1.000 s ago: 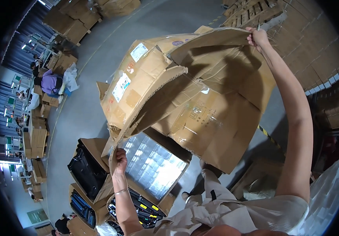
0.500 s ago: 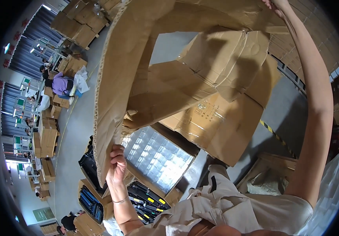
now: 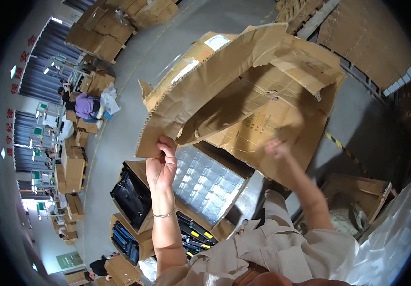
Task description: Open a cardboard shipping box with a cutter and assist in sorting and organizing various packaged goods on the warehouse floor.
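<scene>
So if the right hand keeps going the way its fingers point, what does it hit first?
Most likely the flattened cardboard box: the right hand is open, blurred, fingers aimed up at its underside. Depth is unclear, so contact can't be confirmed.

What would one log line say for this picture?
left hand: grips lower edge of flattened cardboard box | right hand: open, blurred, just below the cardboard | below: clear blister tray

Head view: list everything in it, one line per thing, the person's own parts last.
flattened cardboard box: one, brown, held up at centre
clear tray: one, shiny, below the cardboard
boxes of black parts: about three, open, lower left
stacked boxes: many, brown, upper left
wooden crate: one, lower right
white sheet: one, right edge
seated person: one, purple top, far left
left hand: grips the cardboard's lower corner
right hand: blurred, against the cardboard
</scene>
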`<move>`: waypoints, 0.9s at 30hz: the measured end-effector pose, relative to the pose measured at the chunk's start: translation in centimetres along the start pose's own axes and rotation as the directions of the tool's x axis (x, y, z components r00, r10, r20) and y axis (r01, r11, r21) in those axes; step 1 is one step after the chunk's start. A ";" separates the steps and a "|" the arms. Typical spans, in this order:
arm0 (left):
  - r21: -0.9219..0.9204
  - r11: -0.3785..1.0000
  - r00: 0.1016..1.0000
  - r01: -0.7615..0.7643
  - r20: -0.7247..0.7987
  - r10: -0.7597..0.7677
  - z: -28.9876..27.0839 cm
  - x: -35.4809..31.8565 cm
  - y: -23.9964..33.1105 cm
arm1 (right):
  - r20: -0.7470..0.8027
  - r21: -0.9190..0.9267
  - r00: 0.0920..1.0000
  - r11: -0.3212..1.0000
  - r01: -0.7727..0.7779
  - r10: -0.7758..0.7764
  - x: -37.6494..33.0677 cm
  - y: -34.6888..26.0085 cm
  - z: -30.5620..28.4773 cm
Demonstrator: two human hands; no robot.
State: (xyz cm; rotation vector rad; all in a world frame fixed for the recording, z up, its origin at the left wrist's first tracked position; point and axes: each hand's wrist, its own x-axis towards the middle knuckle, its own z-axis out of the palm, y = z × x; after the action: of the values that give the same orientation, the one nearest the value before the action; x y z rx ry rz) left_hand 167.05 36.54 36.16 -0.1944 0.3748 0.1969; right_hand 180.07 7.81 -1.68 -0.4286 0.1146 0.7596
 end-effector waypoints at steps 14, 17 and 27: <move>0.152 0.959 0.942 0.240 0.203 -0.268 12.6 1.2 -14.0 | 0.050 0.900 0.993 0.436 0.003 -0.109 22.7 10.7 31.4; 0.225 0.947 0.937 0.231 0.210 -0.279 13.4 1.7 -15.3 | 0.060 0.888 0.978 0.458 0.039 -0.199 24.7 9.7 30.6; 0.402 0.901 0.923 0.167 0.258 -0.286 15.4 3.8 -19.4 | 0.021 0.950 0.998 0.313 -0.001 -0.061 25.3 9.4 30.0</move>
State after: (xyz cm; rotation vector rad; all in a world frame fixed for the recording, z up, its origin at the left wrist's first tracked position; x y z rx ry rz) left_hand 180.15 21.95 51.70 0.1707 0.0662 -0.0813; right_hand 190.37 42.62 16.05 0.7770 0.4879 0.5326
